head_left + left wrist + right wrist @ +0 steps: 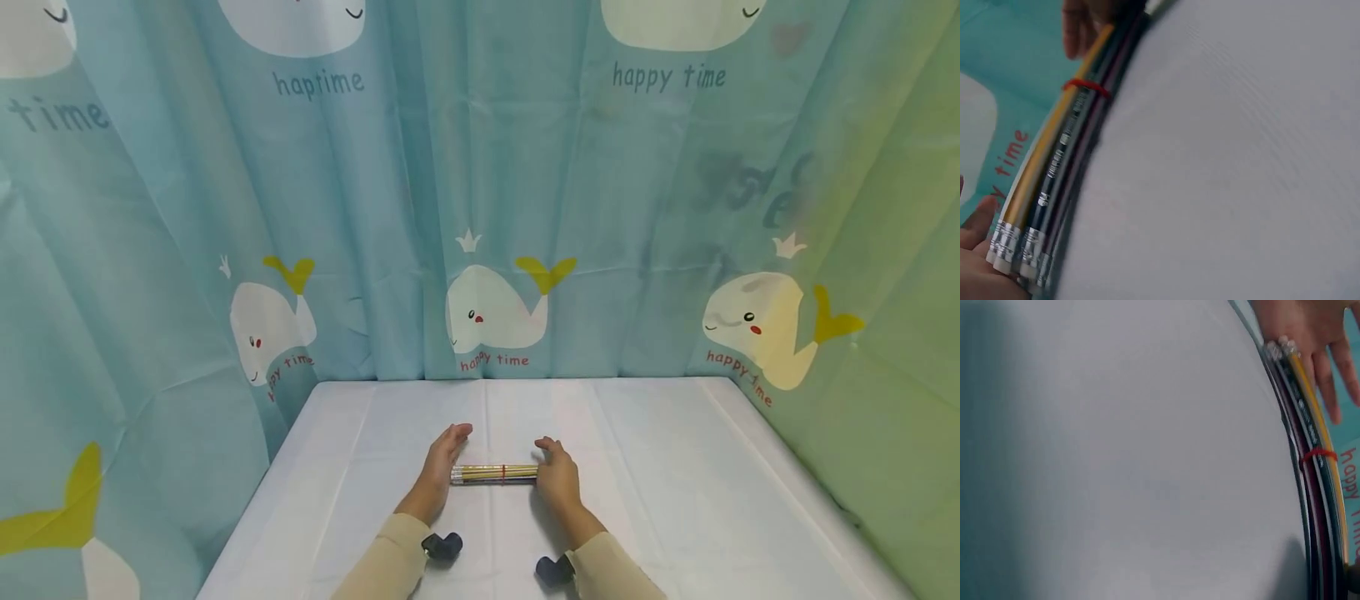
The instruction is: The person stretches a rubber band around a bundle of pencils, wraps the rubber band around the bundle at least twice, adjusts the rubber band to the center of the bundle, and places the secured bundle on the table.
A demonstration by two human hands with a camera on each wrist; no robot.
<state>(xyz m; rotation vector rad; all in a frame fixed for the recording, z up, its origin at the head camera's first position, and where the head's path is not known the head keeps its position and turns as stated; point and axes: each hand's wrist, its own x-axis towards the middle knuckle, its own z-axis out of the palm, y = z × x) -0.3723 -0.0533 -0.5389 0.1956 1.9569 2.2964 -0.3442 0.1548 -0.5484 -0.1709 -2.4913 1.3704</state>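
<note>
A bundle of several pencils (480,475), yellow and dark, lies crosswise between the two hands, bound near its middle by a red band (1087,86). My left hand (438,469) stands at its left end, where white erasers (1002,265) in silver ferrules touch the palm; its fingers are straight in the right wrist view. Against the other end is my right hand (559,482), which hides the pencil tips; its fingers reach out past the bundle, slightly bent. Whether the pencils touch the table is unclear.
A white cloth covers the table (660,483). Behind and along both sides hangs a blue-green curtain (405,208) with printed whales. Each sleeve cuff carries a small dark wrist device, one at the left (444,547) and one at the right (555,572).
</note>
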